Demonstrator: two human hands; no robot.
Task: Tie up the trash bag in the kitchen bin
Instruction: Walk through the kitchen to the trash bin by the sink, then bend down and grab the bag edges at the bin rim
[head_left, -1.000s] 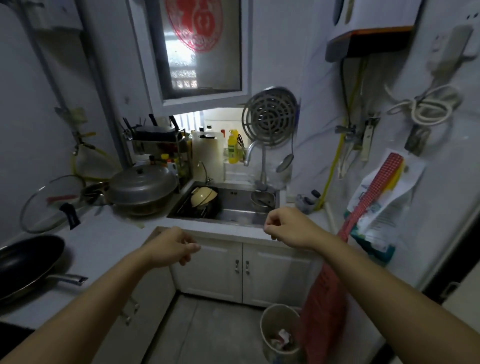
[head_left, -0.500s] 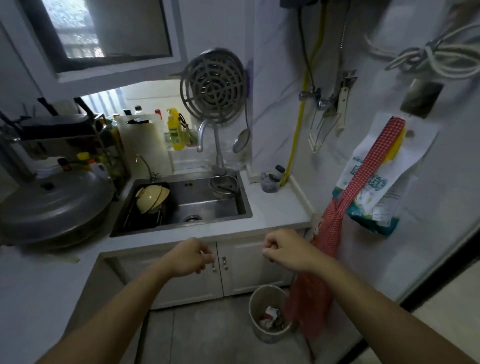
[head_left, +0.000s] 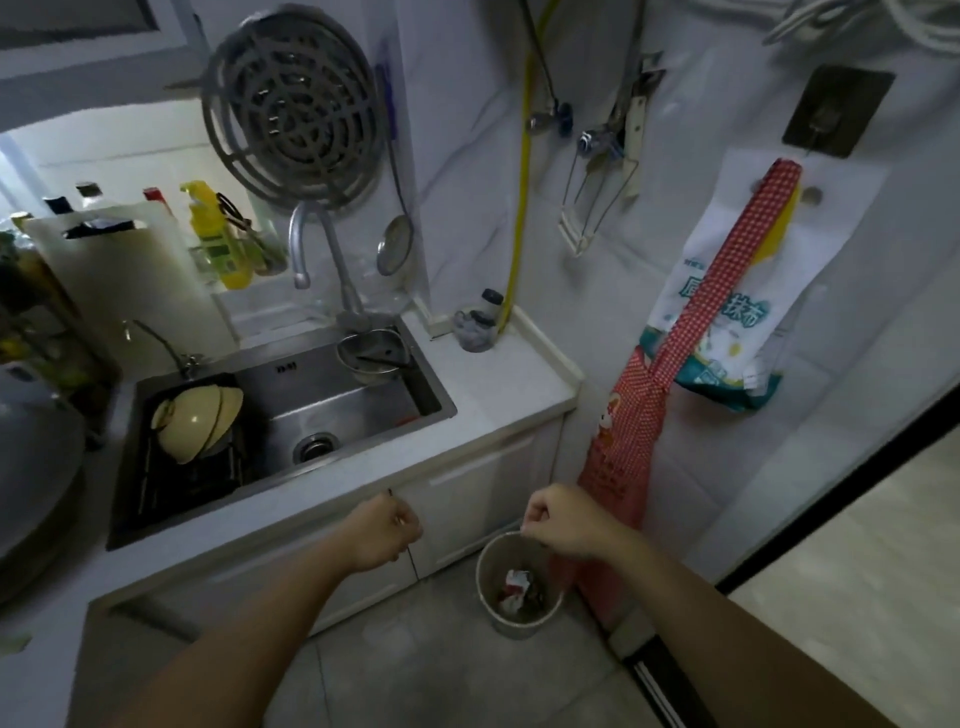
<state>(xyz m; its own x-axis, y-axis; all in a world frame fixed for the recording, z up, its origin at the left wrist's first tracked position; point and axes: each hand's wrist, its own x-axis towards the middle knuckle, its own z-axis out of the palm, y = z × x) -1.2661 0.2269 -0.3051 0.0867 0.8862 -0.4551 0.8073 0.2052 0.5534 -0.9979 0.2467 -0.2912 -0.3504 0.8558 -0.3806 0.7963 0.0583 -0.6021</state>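
A small round white bin (head_left: 506, 621) stands on the grey floor by the cabinet's right end, with crumpled trash (head_left: 519, 590) inside its liner. My right hand (head_left: 563, 525) hovers over the bin's far rim, fingers curled shut with nothing visible in them. My left hand (head_left: 382, 530) is a loose fist in front of the cabinet doors, left of the bin and well above the floor. Neither hand touches the bin or the bag.
A steel sink (head_left: 358, 410) with yellow bowls (head_left: 197, 421) sits in the white counter (head_left: 498, 384) above the cabinets. A red checked apron (head_left: 623, 441) hangs down the right wall right behind the bin. A dark door threshold (head_left: 660, 680) runs along the floor at right.
The view has tilted down and closer to the sink corner, so the bin is larger in view. Both fists have dropped lower; the right one now sits over the bin's rim.
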